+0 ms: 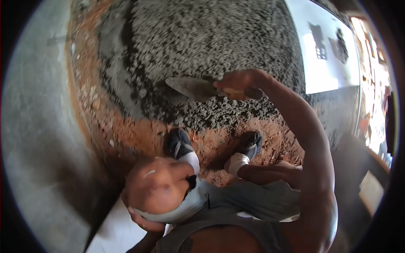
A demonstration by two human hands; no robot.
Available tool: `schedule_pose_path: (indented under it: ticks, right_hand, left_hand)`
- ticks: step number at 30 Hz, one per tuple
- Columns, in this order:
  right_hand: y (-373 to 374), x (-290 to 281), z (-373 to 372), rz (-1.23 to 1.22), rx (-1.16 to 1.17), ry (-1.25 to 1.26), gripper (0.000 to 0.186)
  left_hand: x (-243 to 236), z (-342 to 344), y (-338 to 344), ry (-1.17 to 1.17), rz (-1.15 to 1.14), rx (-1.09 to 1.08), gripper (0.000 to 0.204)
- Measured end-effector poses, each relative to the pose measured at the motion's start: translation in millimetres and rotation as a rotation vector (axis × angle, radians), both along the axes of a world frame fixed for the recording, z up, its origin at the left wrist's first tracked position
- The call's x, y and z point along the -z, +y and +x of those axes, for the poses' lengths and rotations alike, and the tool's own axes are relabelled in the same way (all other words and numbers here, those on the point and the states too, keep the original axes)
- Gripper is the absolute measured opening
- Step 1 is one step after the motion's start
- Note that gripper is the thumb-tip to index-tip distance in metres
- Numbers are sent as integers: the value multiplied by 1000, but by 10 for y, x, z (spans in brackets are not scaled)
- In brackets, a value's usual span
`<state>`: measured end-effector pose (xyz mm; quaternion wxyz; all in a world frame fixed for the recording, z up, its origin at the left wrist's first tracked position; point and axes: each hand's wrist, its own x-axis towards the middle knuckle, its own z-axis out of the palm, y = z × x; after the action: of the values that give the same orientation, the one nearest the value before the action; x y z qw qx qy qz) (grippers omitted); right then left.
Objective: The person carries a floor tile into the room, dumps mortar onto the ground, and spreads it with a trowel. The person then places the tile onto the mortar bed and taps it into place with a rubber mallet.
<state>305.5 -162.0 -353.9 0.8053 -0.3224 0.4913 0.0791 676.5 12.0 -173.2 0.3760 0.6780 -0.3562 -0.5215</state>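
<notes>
My right hand (238,84) is closed round the wooden handle of a pointing trowel (187,87), its metal blade pointing left over the wet, grainy concrete (211,38). A smoother grey band of concrete (114,63) runs along the left side of the spread. My left hand (141,219), at the lower middle-left, grips the outer side of my bent left knee (154,185), partly hidden behind it.
Reddish soil and rubble (202,149) border the concrete, under my shoes (249,143). A smooth grey wall (38,105) rises at left. A white glossy panel (327,76) stands at the right, beside a bright opening (375,84).
</notes>
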Motion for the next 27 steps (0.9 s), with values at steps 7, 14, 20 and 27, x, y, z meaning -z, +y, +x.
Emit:
schedule_pose_path:
  ticks: [7,14,20,27]
  right_hand:
    - [375,280,259,-161,-142,27,47]
    - [1070,701,452,-1317,-369,277,33]
    - [1627,-194,-25,-483,-167,584,38]
    - [4068,-128,-1125,-461,-84,788,36]
  left_hand:
    - [-955,-232,282,-119,289,-197,51]
    - [-1530,-374,1122,-367,564,-212,49]
    - [-2300,-360,1817,-615,690,-118,46]
    - [-1780,-45,3001,-602,760,304,52]
